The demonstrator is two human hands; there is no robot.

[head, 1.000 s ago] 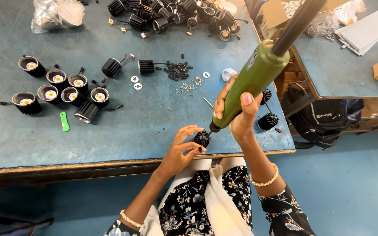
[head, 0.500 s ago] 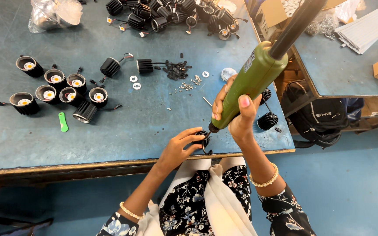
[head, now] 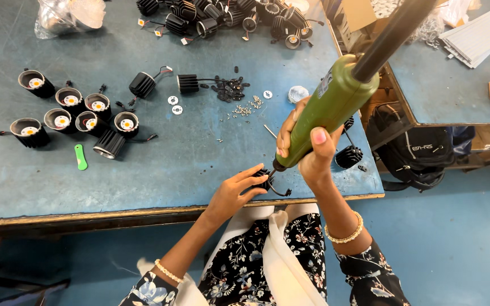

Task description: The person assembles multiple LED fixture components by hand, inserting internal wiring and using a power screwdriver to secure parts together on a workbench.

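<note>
The right hand [head: 307,148] is wrapped tight around a green electric screwdriver [head: 329,107], fingers curled round the barrel, thumb up along the near side. The tool leans in from the upper right, its black tip pointing down at a small black finned lamp housing [head: 263,180] near the front edge of the blue desk [head: 171,170]. The left hand [head: 235,191] has that housing pinched between fingertips and thumb, pressing it to the desk top, and a thin black wire loops out of it to the right.

Just past the right hand, another black finned housing [head: 349,156] sits alone close to the desk's right edge. Over on the left, a cluster of black housings with yellow discs inside [head: 75,116] stands upright, one tipped on its side, with a small green tool [head: 80,157] lying just in front. Mid-desk there's a scatter of little silver screws [head: 245,107] and white rings [head: 174,105]. A heap of more black housings [head: 222,14] crowds the far edge.
</note>
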